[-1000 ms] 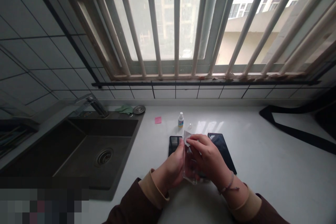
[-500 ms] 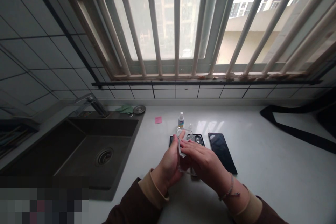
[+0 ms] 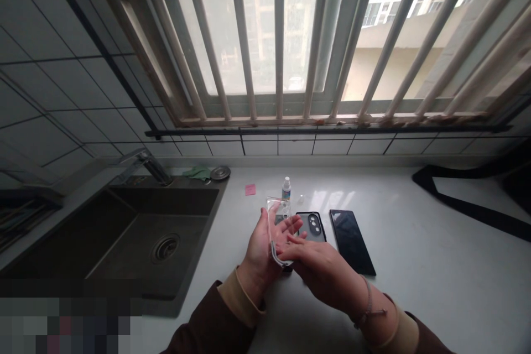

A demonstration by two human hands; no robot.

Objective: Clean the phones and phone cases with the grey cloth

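Note:
My left hand (image 3: 261,249) is palm up, and its fingers hold a clear phone case (image 3: 279,221) upright. My right hand (image 3: 321,268) lies across below it, with fingertips on the case's lower edge. Behind the hands, a black phone (image 3: 312,227) lies back up, with its camera lenses showing and its lower end hidden. To its right is a dark glass-faced phone (image 3: 350,235), apart from my hands. A small white dropper bottle (image 3: 286,189) stands just beyond the case.
A dark sink (image 3: 153,243) with a tall faucet (image 3: 145,166) lies left of the white countertop (image 3: 415,265). Beyond it are a green cloth (image 3: 197,172), a round metal lid (image 3: 219,173) and a pink sticky note (image 3: 250,189). A black strap (image 3: 456,204) lies at right.
The clear case has risen and moved left, off the black phone. My hands have drawn apart a little, and the black phone's camera lenses now show fully.

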